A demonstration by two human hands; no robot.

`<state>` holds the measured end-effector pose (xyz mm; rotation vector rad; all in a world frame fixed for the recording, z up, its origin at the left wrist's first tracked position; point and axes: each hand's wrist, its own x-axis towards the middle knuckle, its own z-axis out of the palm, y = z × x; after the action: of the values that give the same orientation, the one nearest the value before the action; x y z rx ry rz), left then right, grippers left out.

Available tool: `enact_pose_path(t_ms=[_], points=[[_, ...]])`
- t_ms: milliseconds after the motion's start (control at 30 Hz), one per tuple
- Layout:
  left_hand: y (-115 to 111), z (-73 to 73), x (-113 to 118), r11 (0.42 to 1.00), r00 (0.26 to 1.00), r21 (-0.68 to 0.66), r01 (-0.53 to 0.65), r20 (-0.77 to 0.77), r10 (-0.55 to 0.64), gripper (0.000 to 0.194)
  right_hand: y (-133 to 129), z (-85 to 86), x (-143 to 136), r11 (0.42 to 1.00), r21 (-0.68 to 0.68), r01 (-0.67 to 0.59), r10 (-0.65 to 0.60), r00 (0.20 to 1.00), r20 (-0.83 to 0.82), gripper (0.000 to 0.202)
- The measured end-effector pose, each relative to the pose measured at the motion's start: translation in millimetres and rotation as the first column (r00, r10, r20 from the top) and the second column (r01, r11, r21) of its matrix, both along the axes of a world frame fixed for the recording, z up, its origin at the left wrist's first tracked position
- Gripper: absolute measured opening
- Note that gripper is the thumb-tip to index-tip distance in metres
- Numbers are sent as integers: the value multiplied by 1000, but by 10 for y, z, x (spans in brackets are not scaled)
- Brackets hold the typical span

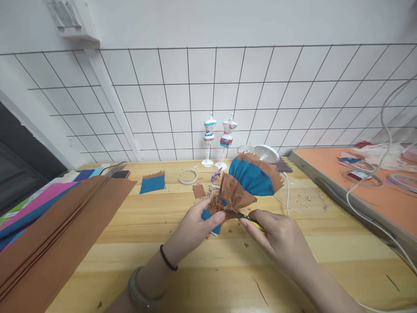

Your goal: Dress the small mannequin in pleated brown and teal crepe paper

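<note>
My left hand (pixel 195 228) pinched the gathered waist of the paper dress (pixel 243 184), brown crepe over teal, held just above the table (pixel 195 269). My right hand (pixel 276 237) was closed on a thin tool (pixel 246 216), yellow at the handle, its tip touching the crepe at the pinch. Folded brown sheets (pixel 58 234) lay at left; two small mannequins (pixel 216 139) stood by the wall grid.
</note>
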<state>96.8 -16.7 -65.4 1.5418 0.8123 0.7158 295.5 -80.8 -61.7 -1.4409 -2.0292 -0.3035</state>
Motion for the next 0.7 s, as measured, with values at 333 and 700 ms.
enact_pose_path(t_ms=[333, 700], points=[[-16, 34, 4, 1000, 1000, -3, 0, -14, 0, 44, 0, -19, 2, 1000, 2, 22, -22, 1000, 11, 43], [-14, 48, -3, 997, 999, -65, -29, -17, 28, 47, -7, 13, -2, 999, -45, -4, -2, 991, -134, 38]])
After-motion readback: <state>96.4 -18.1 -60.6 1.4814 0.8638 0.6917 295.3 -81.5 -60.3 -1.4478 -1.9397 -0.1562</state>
